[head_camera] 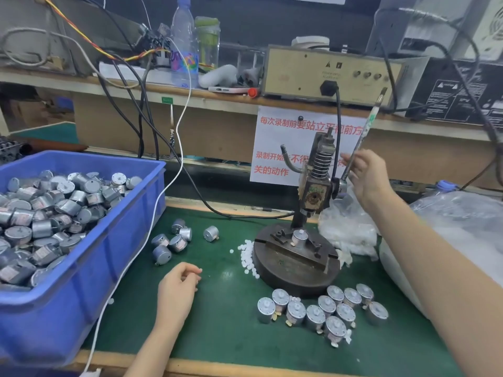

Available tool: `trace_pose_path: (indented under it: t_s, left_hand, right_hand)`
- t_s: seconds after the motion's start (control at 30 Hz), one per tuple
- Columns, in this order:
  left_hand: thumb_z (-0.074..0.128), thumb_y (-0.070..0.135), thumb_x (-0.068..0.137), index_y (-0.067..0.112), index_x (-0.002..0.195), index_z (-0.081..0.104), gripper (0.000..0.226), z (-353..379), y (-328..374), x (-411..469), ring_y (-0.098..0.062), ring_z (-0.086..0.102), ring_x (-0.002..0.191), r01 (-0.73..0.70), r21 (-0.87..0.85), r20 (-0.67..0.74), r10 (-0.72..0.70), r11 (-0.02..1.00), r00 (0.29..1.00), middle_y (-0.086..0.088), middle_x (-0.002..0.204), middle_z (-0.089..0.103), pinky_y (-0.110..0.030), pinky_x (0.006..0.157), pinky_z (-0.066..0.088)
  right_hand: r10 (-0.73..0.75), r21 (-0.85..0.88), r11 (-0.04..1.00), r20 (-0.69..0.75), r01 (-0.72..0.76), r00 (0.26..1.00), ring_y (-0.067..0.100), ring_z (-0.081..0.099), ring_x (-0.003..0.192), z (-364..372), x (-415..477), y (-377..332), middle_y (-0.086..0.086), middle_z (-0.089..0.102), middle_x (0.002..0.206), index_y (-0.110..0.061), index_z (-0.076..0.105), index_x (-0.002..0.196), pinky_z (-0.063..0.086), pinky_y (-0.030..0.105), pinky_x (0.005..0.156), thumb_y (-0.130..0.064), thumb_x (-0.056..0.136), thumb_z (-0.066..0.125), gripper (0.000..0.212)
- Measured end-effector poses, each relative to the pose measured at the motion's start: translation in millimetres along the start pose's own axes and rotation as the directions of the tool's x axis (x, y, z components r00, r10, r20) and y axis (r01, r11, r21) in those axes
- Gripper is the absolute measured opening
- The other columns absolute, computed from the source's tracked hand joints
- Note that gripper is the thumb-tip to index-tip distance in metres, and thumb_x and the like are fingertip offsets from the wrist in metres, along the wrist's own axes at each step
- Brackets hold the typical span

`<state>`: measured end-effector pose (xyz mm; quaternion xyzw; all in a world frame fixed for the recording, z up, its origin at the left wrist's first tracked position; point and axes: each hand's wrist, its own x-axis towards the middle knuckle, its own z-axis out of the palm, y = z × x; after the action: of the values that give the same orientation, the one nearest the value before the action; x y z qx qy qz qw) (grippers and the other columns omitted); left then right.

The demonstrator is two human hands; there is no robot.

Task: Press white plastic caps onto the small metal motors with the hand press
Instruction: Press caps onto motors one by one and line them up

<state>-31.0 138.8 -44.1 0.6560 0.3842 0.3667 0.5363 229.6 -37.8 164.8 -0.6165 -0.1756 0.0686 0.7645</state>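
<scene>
The hand press (313, 202) stands on its round dark base (294, 270) near the middle of the green mat (226, 317), and one motor (299, 236) sits upright in the fixture on that base, right under the ram. The right hand (364, 175) is up at about 2 o'clock from the motor, fingers loosely curled around the long lever (364, 131), which points up and tilts to the right.

The left hand (177, 284) rests on the mat at roughly 8 o'clock from the base, fingers curled in, with a small white cap (201, 270) pinched at the fingertips (tiny, but it looks like one).

A scatter of loose white caps (249, 258) lies against the base's edge at 9 o'clock. A cluster of motors with caps on (324, 311) stands at 6 o'clock from the base. A few bare motors (174, 242) lie on the mat further left, beside the blue bin (89, 257), which is heaped with more. A clear plastic bag (348, 232) sits at 3 o'clock from the base.
</scene>
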Motion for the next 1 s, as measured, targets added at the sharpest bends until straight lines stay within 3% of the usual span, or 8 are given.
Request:
trace_pose_path:
  t_s: [0.07, 0.17, 0.23, 0.3, 0.5, 0.77, 0.87, 1.0]
  left_hand:
    - [0.047, -0.005, 0.081, 0.015, 0.07, 0.063, 0.027, 0, 0, -1, -0.017, 0.057, 0.064, -0.003, 0.009, -0.002, 0.003, 1.0, 1.0, -0.002, 0.07, 0.065, -0.03, 0.065, 0.047]
    - [0.047, -0.004, 0.08, 0.016, 0.069, 0.063, 0.028, 1, 1, -1, -0.017, 0.057, 0.063, -0.003, 0.028, -0.005, 0.003, 1.0, 1.0, -0.001, 0.069, 0.064, -0.031, 0.065, 0.047]
    - [0.047, -0.004, 0.08, 0.016, 0.069, 0.063, 0.029, 1, 0, -1, -0.019, 0.055, 0.062, -0.002, 0.032, -0.012, 0.002, 0.999, 1.0, -0.001, 0.067, 0.064, -0.032, 0.065, 0.047]
    - [0.046, -0.005, 0.079, 0.017, 0.068, 0.063, 0.03, 1, -1, 0, -0.021, 0.053, 0.061, -0.002, 0.043, -0.015, 0.002, 0.999, 1.0, -0.001, 0.066, 0.064, -0.034, 0.067, 0.048]
    - [0.046, -0.005, 0.081, 0.017, 0.068, 0.062, 0.03, 0, -1, -2, -0.02, 0.056, 0.064, 0.003, 0.046, -0.03, -0.001, 0.999, 1.0, 0.0, 0.069, 0.065, -0.038, 0.069, 0.051]
    - [0.048, -0.004, 0.08, 0.019, 0.068, 0.063, 0.03, 1, 1, -3, -0.018, 0.058, 0.066, 0.002, 0.057, -0.023, -0.001, 0.998, 1.0, 0.002, 0.069, 0.066, -0.038, 0.071, 0.05]
    - [0.048, -0.003, 0.079, 0.02, 0.068, 0.063, 0.029, 1, -2, -3, -0.016, 0.059, 0.067, -0.004, 0.068, -0.025, 0.006, 0.998, 1.0, 0.004, 0.068, 0.065, -0.039, 0.072, 0.05]
    - [0.048, -0.003, 0.079, 0.019, 0.068, 0.063, 0.029, 1, -2, 0, -0.02, 0.059, 0.069, 0.0, 0.074, -0.019, 0.001, 0.997, 1.0, 0.004, 0.067, 0.065, -0.041, 0.072, 0.051]
  right_hand:
    - [-0.025, 0.067, 0.997, 0.0, 0.025, 1.0, 0.013, 0.056, 0.083, 4, -1, -6, -0.001, 0.06, 0.086, -0.01, 0.049, 0.117, 0.044, 0.029, 0.087, -0.014, 0.092, 0.044, 0.025]
    - [-0.185, -0.061, 0.981, 0.025, 0.186, 0.983, 0.007, 0.049, 0.078, 4, -19, 1, -0.006, 0.049, 0.088, -0.023, 0.045, 0.118, 0.043, 0.022, 0.077, -0.01, 0.093, 0.046, 0.028]
    - [-0.293, -0.135, 0.944, 0.069, 0.3, 0.954, 0.003, 0.05, 0.081, -3, -37, 14, -0.009, 0.046, 0.095, -0.034, 0.047, 0.107, 0.044, 0.02, 0.078, -0.009, 0.091, 0.05, 0.03]
    - [-0.341, -0.121, 0.928, 0.106, 0.353, 0.934, 0.001, 0.052, 0.082, -11, -49, 24, -0.01, 0.047, 0.09, -0.032, 0.049, 0.095, 0.043, 0.017, 0.081, -0.007, 0.09, 0.052, 0.025]
    - [-0.328, -0.074, 0.941, 0.034, 0.33, 0.944, 0.013, 0.05, 0.084, -9, -52, 22, -0.007, 0.05, 0.081, -0.024, 0.045, 0.078, 0.043, 0.025, 0.087, -0.008, 0.091, 0.051, 0.021]
    - [-0.412, -0.206, 0.9, -0.109, 0.385, 0.905, -0.005, 0.052, 0.073, 1, -52, 36, -0.01, 0.053, 0.084, -0.029, 0.045, 0.088, 0.042, 0.004, 0.063, -0.023, 0.097, 0.046, 0.011]
    - [-0.415, -0.238, 0.892, -0.094, 0.385, 0.905, -0.013, 0.055, 0.088, -1, -55, 47, -0.012, 0.056, 0.101, -0.021, 0.045, 0.11, 0.044, 0.004, 0.074, -0.016, 0.095, 0.048, 0.015]
    - [-0.248, -0.411, 0.897, -0.165, 0.162, 0.955, 0.011, 0.051, 0.103, -8, -69, 87, 0.004, 0.055, 0.122, -0.01, 0.045, 0.124, 0.038, 0.022, 0.089, -0.012, 0.093, 0.046, 0.031]
